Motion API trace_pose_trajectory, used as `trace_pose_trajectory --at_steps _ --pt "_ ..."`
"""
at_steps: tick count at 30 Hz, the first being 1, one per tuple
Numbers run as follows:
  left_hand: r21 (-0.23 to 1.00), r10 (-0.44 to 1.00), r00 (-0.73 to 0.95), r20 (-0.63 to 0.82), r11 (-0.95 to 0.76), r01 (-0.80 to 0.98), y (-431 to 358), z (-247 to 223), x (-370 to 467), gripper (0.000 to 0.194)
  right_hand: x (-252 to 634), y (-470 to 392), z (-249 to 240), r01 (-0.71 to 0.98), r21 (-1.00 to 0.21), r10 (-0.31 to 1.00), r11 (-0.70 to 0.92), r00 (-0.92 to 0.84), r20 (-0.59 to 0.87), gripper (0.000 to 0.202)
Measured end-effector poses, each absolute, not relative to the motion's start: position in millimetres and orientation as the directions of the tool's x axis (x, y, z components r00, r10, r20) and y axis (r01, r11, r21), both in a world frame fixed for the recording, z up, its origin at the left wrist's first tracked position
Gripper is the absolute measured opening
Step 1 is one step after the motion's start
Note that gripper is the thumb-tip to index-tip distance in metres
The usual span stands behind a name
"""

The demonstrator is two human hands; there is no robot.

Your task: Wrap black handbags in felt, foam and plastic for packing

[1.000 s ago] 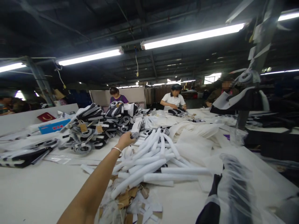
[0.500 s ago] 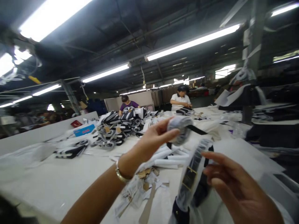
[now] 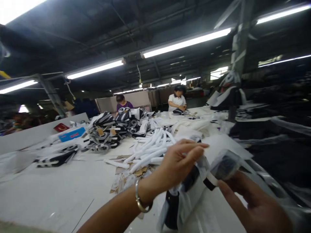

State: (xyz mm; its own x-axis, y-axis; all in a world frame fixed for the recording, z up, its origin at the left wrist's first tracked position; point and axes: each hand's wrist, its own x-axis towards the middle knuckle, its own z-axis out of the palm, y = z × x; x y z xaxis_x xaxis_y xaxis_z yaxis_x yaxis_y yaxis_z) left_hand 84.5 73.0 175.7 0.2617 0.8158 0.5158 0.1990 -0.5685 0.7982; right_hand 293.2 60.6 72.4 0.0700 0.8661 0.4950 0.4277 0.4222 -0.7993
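A dark strap wrapped in clear plastic (image 3: 224, 165) runs between my two hands over the near part of the table. My left hand (image 3: 173, 163), with a bangle on the wrist, has its thumb and fingers pressed together at the strap's upper left part; its grip is partly hidden. At the strap's short black end (image 3: 210, 183), my right hand (image 3: 252, 197) pinches with thumb and fingers, slightly blurred. Below my left hand hangs a dark piece with a small stud (image 3: 172, 207), beside whitish translucent wrapping (image 3: 191, 207).
White tubes (image 3: 150, 152) lie heaped beyond my left hand, with paper scraps (image 3: 126, 181) alongside. Farther back are a pile of black-and-white straps (image 3: 109, 129) and a blue box (image 3: 72, 134). Two people (image 3: 178, 100) work across the table. Dark material (image 3: 274, 142) lies at right.
The view has turned right. My left hand has come down and closer to my right hand. The gold buckle seen before is out of sight, and my right hand has moved onto the strap's black end.
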Motion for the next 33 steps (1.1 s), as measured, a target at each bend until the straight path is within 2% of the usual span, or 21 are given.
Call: trace_pose_trajectory --at_steps 2,3,7,11,15,22,26,30,33 --pt "0.796 0.846 0.126 0.518 -0.53 0.291 86 172 66 0.033 290 59 73 0.346 -0.883 0.929 0.318 0.073 0.363 0.044" --pt "0.829 0.883 0.083 0.461 -0.463 0.313 91 168 57 0.032 287 59 72 0.278 -0.923 0.954 0.268 0.061 0.295 0.045" --pt "0.929 0.975 0.136 0.176 -0.21 0.304 99 147 39 0.041 270 68 65 0.047 -0.988 0.983 0.145 -0.122 0.138 0.041" --pt "0.969 0.979 0.196 0.064 -0.108 0.22 99 143 46 0.045 246 89 66 -0.12 -0.984 0.969 0.132 -0.192 0.153 0.041" --pt "0.984 0.978 0.207 0.038 -0.072 0.161 103 152 55 0.043 227 112 74 -0.227 -0.961 0.961 0.155 -0.19 0.2 0.042" --pt "0.983 0.99 0.122 0.064 -0.084 0.162 110 149 55 0.053 216 115 81 -0.416 -0.903 0.933 0.106 -0.271 0.235 0.041" --pt "0.972 0.988 0.15 0.041 -0.074 0.224 107 152 57 0.048 220 105 90 -0.538 -0.843 0.908 0.019 -0.344 0.24 0.052" --pt "0.936 0.97 0.233 -0.076 -0.011 0.353 100 157 61 0.043 223 102 95 -0.491 -0.867 0.933 0.091 -0.263 0.247 0.046" --pt "0.941 0.976 0.218 -0.025 -0.05 0.334 94 156 67 0.042 224 103 96 -0.427 -0.893 0.958 0.142 -0.167 0.232 0.039"
